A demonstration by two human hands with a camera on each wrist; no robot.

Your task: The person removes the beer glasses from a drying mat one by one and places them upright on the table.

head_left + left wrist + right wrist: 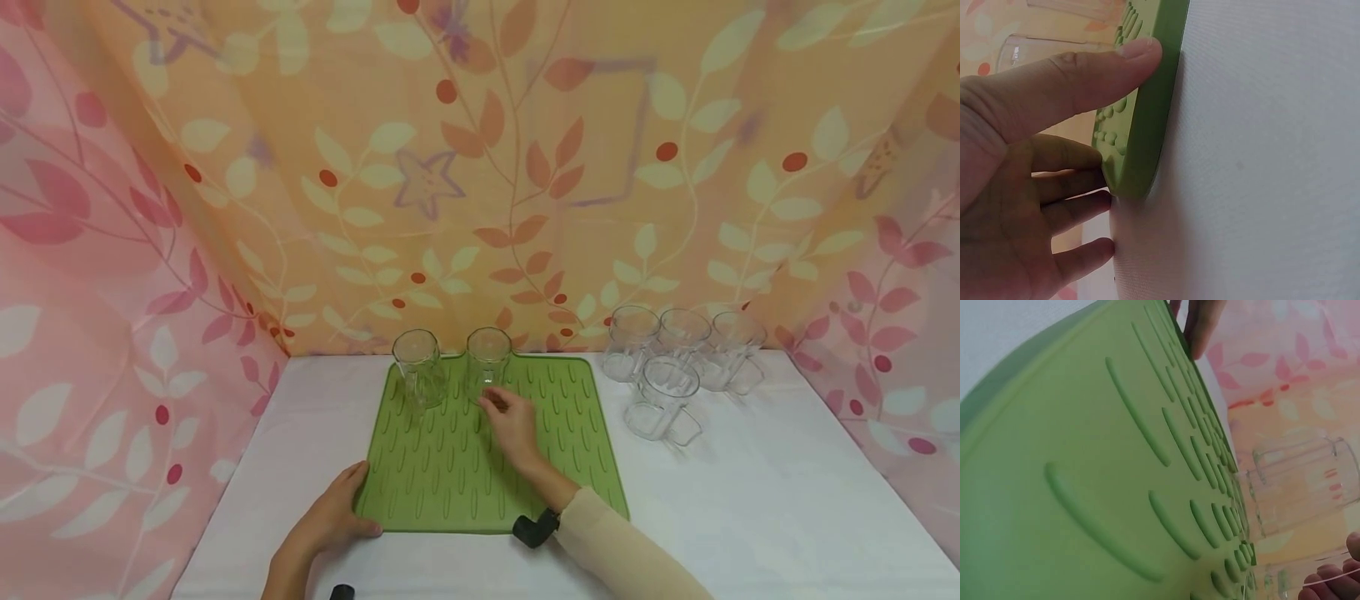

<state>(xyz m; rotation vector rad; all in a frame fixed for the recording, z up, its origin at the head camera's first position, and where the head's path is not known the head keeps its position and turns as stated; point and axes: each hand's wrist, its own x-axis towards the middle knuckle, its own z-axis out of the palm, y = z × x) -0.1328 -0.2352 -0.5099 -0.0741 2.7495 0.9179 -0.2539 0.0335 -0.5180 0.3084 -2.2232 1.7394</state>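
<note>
A green ribbed drying mat [495, 492] lies on the white table. On its back part stand two clear glass mugs, a left glass mug [417, 367] and a right glass mug [489, 354]. My right hand [516, 429] pinches the right mug low at its front, where the handle is; in the right wrist view the curled fingers [1335, 584] meet a thin glass edge. At the mat's front left corner rests my left hand [333, 512]. Its thumb [1085, 81] lies along the front rim, and the nearly straight fingers touch the left edge.
Right of the mat, several more clear glass mugs [671, 379] stand close together on the white tablecloth [750, 500]. A patterned orange curtain [480, 250] closes off the back, with pink curtains [112, 333] at the sides.
</note>
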